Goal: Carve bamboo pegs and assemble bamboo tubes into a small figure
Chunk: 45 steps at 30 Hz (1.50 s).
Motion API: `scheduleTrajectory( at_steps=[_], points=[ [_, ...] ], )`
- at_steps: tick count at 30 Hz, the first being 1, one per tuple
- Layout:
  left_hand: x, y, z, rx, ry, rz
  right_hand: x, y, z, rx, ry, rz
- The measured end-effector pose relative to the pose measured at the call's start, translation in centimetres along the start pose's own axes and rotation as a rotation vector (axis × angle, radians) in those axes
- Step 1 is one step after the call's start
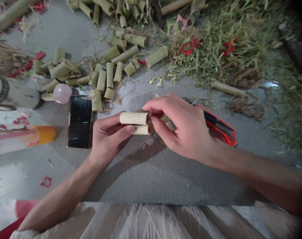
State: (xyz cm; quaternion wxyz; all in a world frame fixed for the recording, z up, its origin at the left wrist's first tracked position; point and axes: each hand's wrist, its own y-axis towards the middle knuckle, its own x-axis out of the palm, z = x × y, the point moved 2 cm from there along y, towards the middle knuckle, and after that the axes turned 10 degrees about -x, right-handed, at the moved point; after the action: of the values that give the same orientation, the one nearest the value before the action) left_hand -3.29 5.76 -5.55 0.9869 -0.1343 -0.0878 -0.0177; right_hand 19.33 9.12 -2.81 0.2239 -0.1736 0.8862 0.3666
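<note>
My left hand (107,134) grips two short, pale bamboo tubes side by side, an upper tube (134,118) and a lower tube (142,129), its thumb pressed on the lower one. At their right ends is my right hand (182,124), index finger and thumb curled close to the tube openings. What its fingers pinch, if anything, is too small or hidden to make out. Partly behind my right hand lies a red and black cutter-like tool (219,124). Just left of my left hand, a black phone-like slab (79,122) rests on the table.
Many cut bamboo pieces (101,79) lie beyond my hands, with more piled at the back. Green shavings (215,43) and red paper scraps (189,46) cover the far right. A cylindrical bottle (16,91), a pink ball (62,93) and an orange-tipped packet (45,133) are at left.
</note>
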Motion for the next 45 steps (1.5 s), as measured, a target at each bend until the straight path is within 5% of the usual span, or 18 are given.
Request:
scheduleTrajectory(
  at_steps=[12,19,30,37,45],
  points=[
    [0.4,-0.2,0.5,0.213,0.198,0.134,0.2,0.2,-0.2,-0.023,0.088,-0.023],
    [0.0,0.4,0.5,0.136,-0.083,0.176,0.4,0.4,0.1,0.13,0.318,-0.124],
    [-0.2,1.1,0.9,0.134,-0.161,0.203,0.6,0.2,1.1,0.066,0.028,-0.147],
    [-0.6,1.0,1.8,0.239,0.018,0.185,1.9,-0.3,0.5,-0.146,-0.31,-0.376],
    [-0.5,1.2,2.4,0.087,-0.187,0.102,2.1,-0.2,-0.1,-0.203,-0.477,-0.48]
  ],
)
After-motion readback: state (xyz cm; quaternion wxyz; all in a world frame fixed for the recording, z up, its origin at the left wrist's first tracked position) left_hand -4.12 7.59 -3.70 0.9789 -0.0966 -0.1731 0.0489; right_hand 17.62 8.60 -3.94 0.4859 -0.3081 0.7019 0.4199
